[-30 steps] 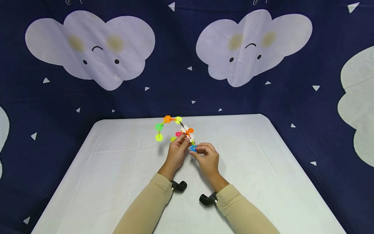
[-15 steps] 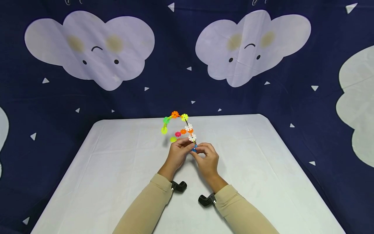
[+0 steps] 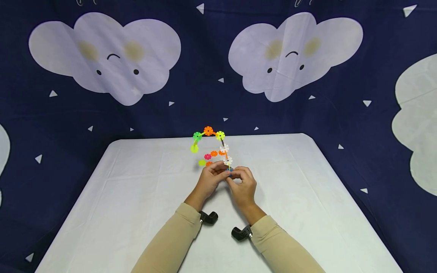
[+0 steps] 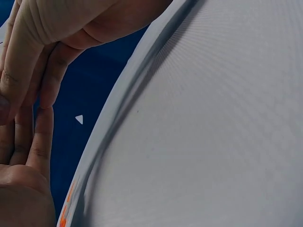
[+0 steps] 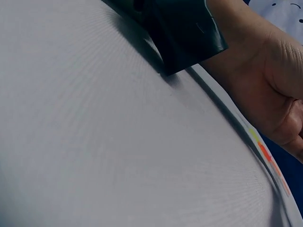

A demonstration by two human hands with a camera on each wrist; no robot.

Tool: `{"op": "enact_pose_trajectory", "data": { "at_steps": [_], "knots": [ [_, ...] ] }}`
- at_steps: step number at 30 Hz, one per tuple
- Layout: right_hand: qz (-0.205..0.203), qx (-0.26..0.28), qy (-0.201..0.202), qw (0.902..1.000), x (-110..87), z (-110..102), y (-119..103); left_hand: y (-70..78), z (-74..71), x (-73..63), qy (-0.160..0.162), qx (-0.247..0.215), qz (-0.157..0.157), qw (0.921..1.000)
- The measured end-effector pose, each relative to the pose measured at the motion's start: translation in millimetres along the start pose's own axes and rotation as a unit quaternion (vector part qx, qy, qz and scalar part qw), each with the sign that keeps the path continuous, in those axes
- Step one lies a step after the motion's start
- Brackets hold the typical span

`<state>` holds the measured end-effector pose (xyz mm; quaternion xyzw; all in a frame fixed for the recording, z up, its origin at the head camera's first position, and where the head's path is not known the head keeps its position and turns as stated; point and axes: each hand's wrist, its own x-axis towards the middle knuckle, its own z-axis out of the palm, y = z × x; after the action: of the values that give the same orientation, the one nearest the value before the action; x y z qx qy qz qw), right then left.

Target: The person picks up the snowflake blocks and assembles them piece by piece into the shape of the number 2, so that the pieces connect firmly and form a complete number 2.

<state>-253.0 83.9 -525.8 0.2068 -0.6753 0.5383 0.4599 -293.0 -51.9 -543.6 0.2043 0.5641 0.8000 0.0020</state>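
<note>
A chain of flower-shaped snowflake discs (image 3: 208,131) in orange, yellow, green and white arches up above the hands in the head view. At its lower end, a blue snowflake disc (image 3: 230,172) is mostly covered by fingers. My left hand (image 3: 210,180) pinches this blue disc from the left between thumb and fingers. From the right, my right hand (image 3: 244,185) pinches it too, fingertips meeting those of the left. In the left wrist view the left hand (image 4: 52,42) shows at upper left, its grip out of frame.
Behind the left hand, several discs lie on the white table, among them a pink disc (image 3: 208,156) and a yellow-green disc (image 3: 202,162). The white-covered table (image 3: 136,220) ends at a dark blue cloud-print curtain (image 3: 205,113). Each wrist wears a black camera (image 3: 209,218).
The disc chain has swung up and to the right, standing more upright. The left fingers have shifted from higher on the chain down to the blue disc. The right hand has barely moved.
</note>
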Motion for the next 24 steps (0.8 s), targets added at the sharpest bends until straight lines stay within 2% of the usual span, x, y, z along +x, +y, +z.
{"op": "enact_pose_trajectory", "data": {
  "at_steps": [4,8,13,20,24],
  "knots": [
    [-0.007,-0.010,-0.002,0.9999,0.8,-0.3,-3.0,2.3,1.9,-0.6,0.013,0.030,-0.005,0.9995],
    [-0.011,-0.020,-0.015,0.9996,4.1,-1.5,-11.5,3.5,4.6,0.3,0.027,0.051,0.018,0.9982],
    [0.000,-0.015,-0.036,0.9992,3.0,-1.5,-11.0,2.9,4.6,1.1,0.033,0.069,0.035,0.9965],
    [0.003,0.023,-0.055,0.9982,2.1,-0.4,-8.6,4.4,-0.4,3.2,0.020,0.082,0.057,0.9948],
    [-0.003,0.029,-0.054,0.9981,0.3,1.1,-3.8,6.2,-5.5,3.8,0.012,0.108,0.055,0.9926]
  ]
}}
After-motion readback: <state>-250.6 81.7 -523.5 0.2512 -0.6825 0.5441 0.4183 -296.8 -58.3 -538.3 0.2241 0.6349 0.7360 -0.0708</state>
